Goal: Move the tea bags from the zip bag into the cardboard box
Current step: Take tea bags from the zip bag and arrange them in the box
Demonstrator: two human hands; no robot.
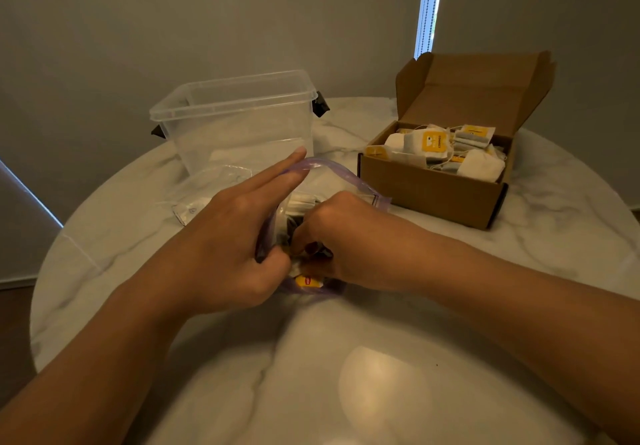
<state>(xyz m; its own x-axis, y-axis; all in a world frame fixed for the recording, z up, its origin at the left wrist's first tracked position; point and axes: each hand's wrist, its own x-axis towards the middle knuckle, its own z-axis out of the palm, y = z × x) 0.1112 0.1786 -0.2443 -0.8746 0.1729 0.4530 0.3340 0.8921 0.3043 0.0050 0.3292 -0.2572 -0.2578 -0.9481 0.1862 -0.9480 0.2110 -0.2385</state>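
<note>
The clear zip bag (347,175) with a purple rim lies at the middle of the table, its mouth held open. My left hand (225,237) holds the bag's left rim, thumb at the edge and fingers stretched along it. My right hand (343,237) is reaching into the mouth, its fingers curled on tea bags inside. A tea bag tag (308,282), yellow, shows just below my hands. The open cardboard box (429,197) sits at the right rear with its lid up. Several tea bags (433,147) with yellow tags are piled in it.
A clear plastic tub (235,122) with black clips stands behind the zip bag at the left rear. A flat empty plastic bag (204,199) lies in front of it. The round marble table (346,358) ends close to the walls.
</note>
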